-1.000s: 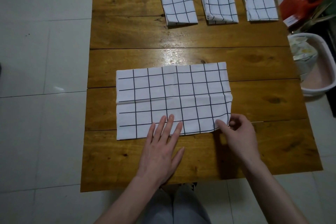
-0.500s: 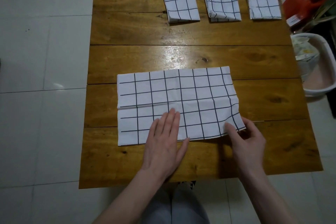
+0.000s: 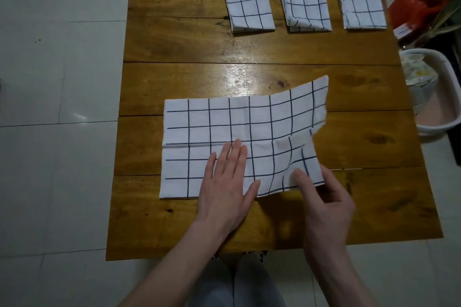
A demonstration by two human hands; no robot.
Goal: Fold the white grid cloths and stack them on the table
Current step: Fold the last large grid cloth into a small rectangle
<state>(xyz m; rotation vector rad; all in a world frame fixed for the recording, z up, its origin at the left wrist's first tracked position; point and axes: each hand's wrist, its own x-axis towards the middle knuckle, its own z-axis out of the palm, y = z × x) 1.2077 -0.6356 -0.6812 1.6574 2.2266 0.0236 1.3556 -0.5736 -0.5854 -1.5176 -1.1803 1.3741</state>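
A white grid cloth (image 3: 232,127), folded once into a long strip, lies across the near half of the wooden table (image 3: 174,40). My left hand (image 3: 225,187) rests flat on its near middle, fingers spread. My right hand (image 3: 321,197) pinches the cloth's near right corner and holds it lifted, so the right end curls up off the wood. Along the far edge sit three piles of folded grid cloths: a left pile (image 3: 248,2), a middle pile (image 3: 305,4) and a right pile (image 3: 361,2).
A white basin (image 3: 446,97) with packets inside stands on the floor right of the table. An orange bag (image 3: 419,5) sits beyond it. White floor tiles surround the table. My knees show under the near edge.
My right hand has closed on the cloth's near right corner and raised it, lifting the right end off the table and inward. My left hand has slid a little further onto the cloth.
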